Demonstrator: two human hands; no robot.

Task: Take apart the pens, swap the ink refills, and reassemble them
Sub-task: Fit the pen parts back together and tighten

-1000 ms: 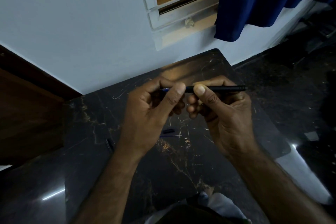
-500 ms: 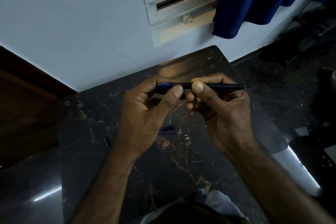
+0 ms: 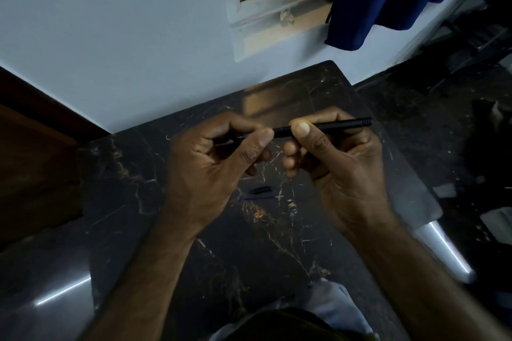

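2 hands, L hand (image 3: 216, 163) pinches blue refill (image 3: 245, 136) at barrel (image 3: 332, 126) mouth (join hidden), R hand (image 3: 340, 171) grips barrel

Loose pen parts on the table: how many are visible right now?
2. A short black piece lies in the middle of the table; a thin blue refill lies just nearer, beside it. Others may be hidden from this view.

A black plastic pen barrel (image 3: 332, 126) hangs above the dark marble counter (image 3: 133, 174). On the counter, a short black pen piece (image 3: 260, 190) lies just behind, seemingly, a thin blue refill (image 3: 257, 198).

both hands (image 3: 277, 163) gripping black pen barrel (image 3: 332, 126)
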